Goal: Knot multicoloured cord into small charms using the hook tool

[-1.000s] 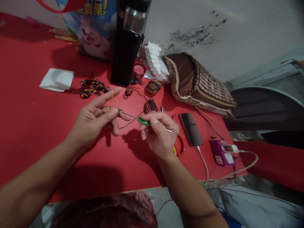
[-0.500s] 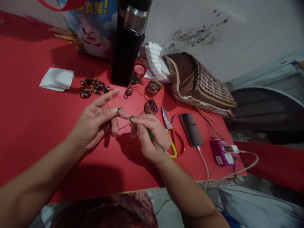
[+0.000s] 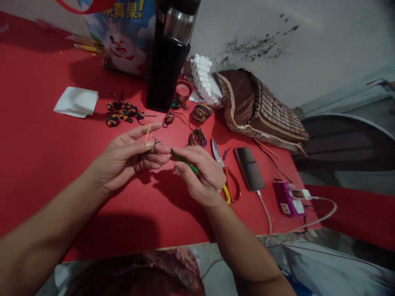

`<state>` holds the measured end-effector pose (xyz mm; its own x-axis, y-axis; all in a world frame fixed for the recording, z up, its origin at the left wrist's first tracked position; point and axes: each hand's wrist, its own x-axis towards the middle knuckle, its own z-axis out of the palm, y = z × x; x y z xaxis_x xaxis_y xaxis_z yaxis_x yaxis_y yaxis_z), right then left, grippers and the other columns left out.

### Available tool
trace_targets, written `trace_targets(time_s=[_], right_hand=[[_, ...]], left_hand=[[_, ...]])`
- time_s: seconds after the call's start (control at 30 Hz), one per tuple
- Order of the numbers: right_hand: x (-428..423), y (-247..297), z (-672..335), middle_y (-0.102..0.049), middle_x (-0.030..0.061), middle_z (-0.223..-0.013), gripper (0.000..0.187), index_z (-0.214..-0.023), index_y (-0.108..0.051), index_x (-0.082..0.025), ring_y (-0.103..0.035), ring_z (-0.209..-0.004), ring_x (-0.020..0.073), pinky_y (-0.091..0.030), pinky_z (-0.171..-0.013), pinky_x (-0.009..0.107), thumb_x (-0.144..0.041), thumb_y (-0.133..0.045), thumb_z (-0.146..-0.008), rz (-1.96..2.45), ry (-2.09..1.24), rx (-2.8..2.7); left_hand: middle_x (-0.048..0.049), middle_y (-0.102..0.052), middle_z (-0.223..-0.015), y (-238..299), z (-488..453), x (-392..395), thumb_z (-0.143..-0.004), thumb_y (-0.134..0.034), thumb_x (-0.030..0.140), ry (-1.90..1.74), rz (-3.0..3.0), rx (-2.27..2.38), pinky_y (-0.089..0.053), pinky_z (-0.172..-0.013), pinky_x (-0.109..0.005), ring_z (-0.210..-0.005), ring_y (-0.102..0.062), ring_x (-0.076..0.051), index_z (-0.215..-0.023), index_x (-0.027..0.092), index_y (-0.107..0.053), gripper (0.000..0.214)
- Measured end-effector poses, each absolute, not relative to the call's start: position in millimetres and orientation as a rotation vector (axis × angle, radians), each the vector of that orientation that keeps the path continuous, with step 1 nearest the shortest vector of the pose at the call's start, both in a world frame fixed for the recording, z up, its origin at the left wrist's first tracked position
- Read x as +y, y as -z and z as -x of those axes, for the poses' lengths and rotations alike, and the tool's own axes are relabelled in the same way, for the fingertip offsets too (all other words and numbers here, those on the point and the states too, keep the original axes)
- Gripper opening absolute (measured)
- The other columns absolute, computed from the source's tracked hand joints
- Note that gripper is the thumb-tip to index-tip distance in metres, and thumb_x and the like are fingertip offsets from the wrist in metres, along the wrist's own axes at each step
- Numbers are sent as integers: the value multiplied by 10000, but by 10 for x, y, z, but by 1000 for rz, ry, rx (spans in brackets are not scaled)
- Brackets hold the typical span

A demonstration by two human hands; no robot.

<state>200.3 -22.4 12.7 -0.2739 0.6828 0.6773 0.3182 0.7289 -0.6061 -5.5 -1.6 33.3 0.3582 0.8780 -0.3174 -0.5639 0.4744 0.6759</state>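
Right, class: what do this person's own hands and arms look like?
The left hand and right hand are gloveless. Both forearms are bare: no sleeve, watch or bracelet shows. A tiny glint at the right hand's edge may be a ring; I cannot tell.

In the upper left of the frame, we can read yellow Chinese lettering (image 3: 131, 11), "真果!", on a blue printed bag with a white cartoon character (image 3: 121, 45). The character just before these is too unclear for us to read. At the right, we see a small white label (image 3: 285, 209) on a purple box-shaped object (image 3: 279, 193), but its marks are too small to make out.
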Motion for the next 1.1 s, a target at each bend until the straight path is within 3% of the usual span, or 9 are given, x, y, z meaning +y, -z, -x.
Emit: trace_targets(time_s=[0.23, 0.33, 0.43, 0.6, 0.7, 0.8, 0.87, 0.97, 1.1], right_hand=[[-270, -122, -1995, -775, 21, -847, 254, -1242, -748, -234, -722, -705, 140, -596, -738, 339, -156, -633, -1029, 838, -579, -1765], [-302, -122, -2009, -719, 0, -762, 213, -1127, -784, -231, -659, -575, 111, -556, -615, 302, -208, -583, -1061, 888, -647, -1626], [-293, -126, -2025, -644, -5, -658, 311, -933, -780, -220, -588, -497, 114, -494, -522, 300, -301, -524, -1090, 907, -647, -1517], [-274, -137, -1948, -523, 14, -618, 552, -600, -486, -249, -585, -581, 171, -492, -559, 345, -506, -458, -1088, 907, -546, -1320], [-339, -137, -1810, -462, -37, -585, 499, -689, -512, -245, -451, -486, 117, -409, -502, 287, -536, -444, -1088, 1060, -902, -1401], [-392, -151, -1662, -506, -65, -649, 202, -1002, -653, -231, -477, -565, 107, -407, -570, 264, -416, -577, -1030, 1208, -1112, -1497], [-387, -173, -1596, -441, -97, -593, 117, -948, -645, -217, -420, -530, 92, -350, -541, 253, -333, -664, -945, 1284, -1173, -1472], [-346, -207, -1556, -412, -101, -563, 284, -728, -541, -216, -373, -516, 74, -322, -528, 248, -367, -733, -871, 1297, -1250, -1321], [-331, -207, -1532, -425, -100, -549, 343, -742, -584, -211, -364, -508, 74, -314, -514, 246, -456, -814, -813, 1228, -1368, -1167]], left_hand=[[-89, -843, -841, -294, 59, -2, -906, -658, 16, -1002, -492, 733, -659, -645, -211, -692, -814, -180, -1404, 131, -631, 512], [-75, -833, -802, -290, 67, 6, -875, -682, 21, -1017, -497, 751, -639, -611, -193, -626, -783, -156, -1387, 131, -653, 525], [-72, -818, -762, -295, 72, 11, -851, -710, 26, -1024, -538, 765, -607, -562, -176, -555, -740, -134, -1405, 109, -642, 564], [-68, -840, -840, -274, 8, -2, -893, -706, 58, -1111, -554, 830, -643, -657, -210, -678, -789, -150, -1456, 147, -606, 579], [-60, -854, -914, -222, -81, -35, -898, -742, 92, -1180, -559, 837, -651, -722, -219, -792, -816, -163, -1464, 185, -598, 592], [-53, -858, -946, -173, -174, -104, -882, -811, 167, -1233, -563, 807, -639, -695, -212, -819, -818, -172, -1457, 217, -604, 612], [-52, -860, -971, -165, -219, -164, -892, -814, 193, -1257, -580, 792, -630, -706, -207, -839, -818, -169, -1467, 224, -598, 615], [-42, -860, -1013, -195, -247, -248, -916, -797, 209, -1276, -639, 817, -640, -826, -239, -1008, -813, -192, -1477, 256, -608, 594], [-34, -855, -1089, -237, -251, -310, -927, -778, 218, -1245, -678, 834, -635, -954, -306, -1159, -774, -218, -1508, 308, -597, 615]])
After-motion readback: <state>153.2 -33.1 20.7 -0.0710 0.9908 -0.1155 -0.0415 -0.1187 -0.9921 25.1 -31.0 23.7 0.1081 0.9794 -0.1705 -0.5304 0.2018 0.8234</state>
